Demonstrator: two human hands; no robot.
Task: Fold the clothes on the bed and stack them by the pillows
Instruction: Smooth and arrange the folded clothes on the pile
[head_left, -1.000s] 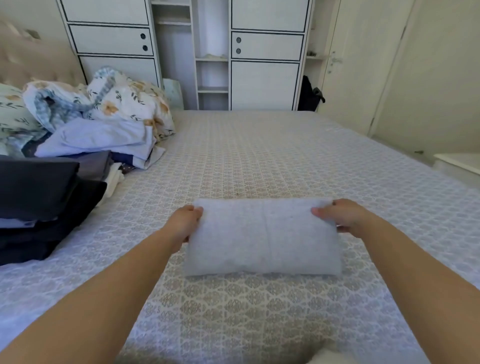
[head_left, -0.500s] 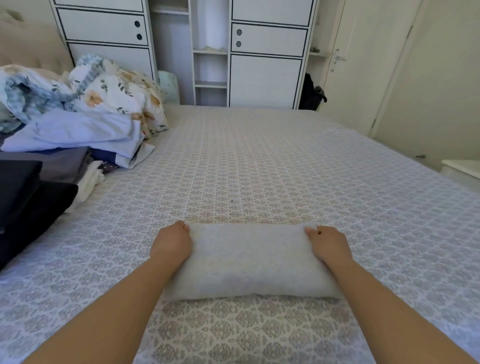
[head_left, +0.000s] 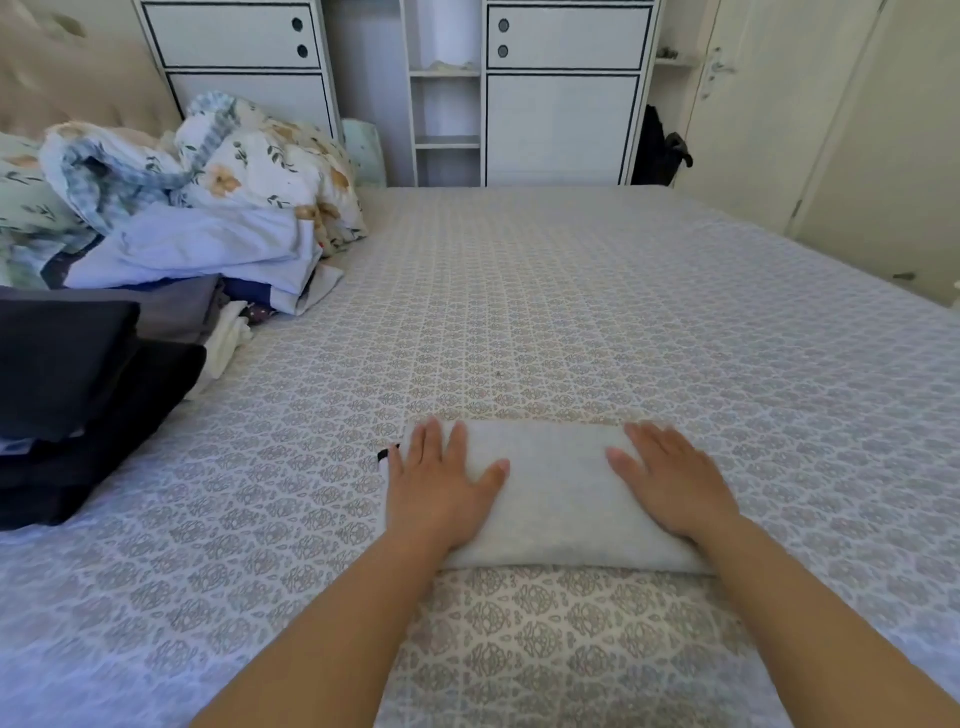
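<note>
On the left of the bed with the grey-and-beige patterned cover, a heap of folded dark navy and black garments lies at the frame edge, cut off there. Behind it sit a pale lilac folded cloth and crumpled floral-print bedding in white, blue and ochre, piled against a beige padded headboard. A white wardrobe with dark-trimmed doors and open middle shelves stands past the far edge of the bed, a black bag beside it, and a cream door to the right. Nothing lies between the hands and these piles.

A small black loop peeks from the folded item's left edge; what it is cannot be made out.

The folded white fuzzy rectangular garment lies flat on the bed near the viewer. The left hand and right hand rest palm-down on its two ends, fingers straight and slightly spread, pressing it flat, clasping nothing. Both forearms reach in from the bottom edge.
</note>
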